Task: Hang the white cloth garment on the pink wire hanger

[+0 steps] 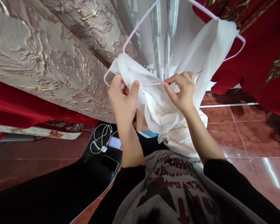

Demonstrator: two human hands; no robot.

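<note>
A pale pink clothes hanger (pixel 140 23) spans the upper middle of the view, with a white garment (pixel 200 53) draped over both its ends. My left hand (pixel 124 95) is closed on the garment's left side, close to the hanger's left end; its thumb presses on the cloth. My right hand (pixel 180 88) pinches the thin pink lower bar of the hanger between thumb and forefinger. The garment hangs in loose folds between my forearms and down over my lap. Some of my left fingers are hidden behind the cloth.
Embossed beige-gold fabric (pixel 60 62) hangs at the left, and red fabric with gold trim (pixel 254 56) at the right. On a black surface (pixel 60 186) to the left lie white cables (pixel 102 137), a lit phone (pixel 115 143) and a dark phone (pixel 109 162). Reddish tiles (pixel 228 137) cover the floor.
</note>
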